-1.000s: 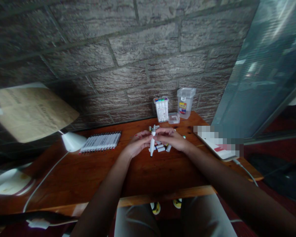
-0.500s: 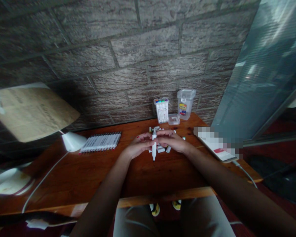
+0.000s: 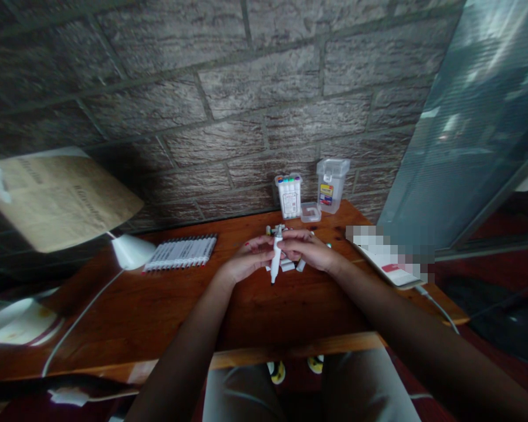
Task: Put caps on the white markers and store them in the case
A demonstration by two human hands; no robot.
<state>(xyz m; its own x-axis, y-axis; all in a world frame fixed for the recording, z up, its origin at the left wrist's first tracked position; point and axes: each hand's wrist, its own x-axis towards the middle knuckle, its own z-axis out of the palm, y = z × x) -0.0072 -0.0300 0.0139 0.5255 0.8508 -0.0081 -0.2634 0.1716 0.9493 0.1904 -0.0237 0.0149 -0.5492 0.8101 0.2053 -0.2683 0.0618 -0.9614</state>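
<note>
Above a reddish-brown wooden table (image 3: pixel 180 305), nearer its back edge, the left hand (image 3: pixel 250 261) and right hand (image 3: pixel 311 251) both pinched a slim white marker (image 3: pixel 276 261), probably for steadiness; loose white cylindrical markers (image 3: pixel 287 265) lay close by, presumably for easy reach; a clear plastic box (image 3: pixel 331 186) stood near the back right corner.

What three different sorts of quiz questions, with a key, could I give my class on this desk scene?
1. Multiple choice: what do the left hand and right hand hold between them? A) scissors; B) a white marker; C) a paintbrush.
2. True or false: the row of markers lies between the lamp and the left hand.
3. Short answer: which stands further right, the marker-filled case or the clear box with a colourful label?

Key: 1. B. 2. True. 3. The clear box.
</note>
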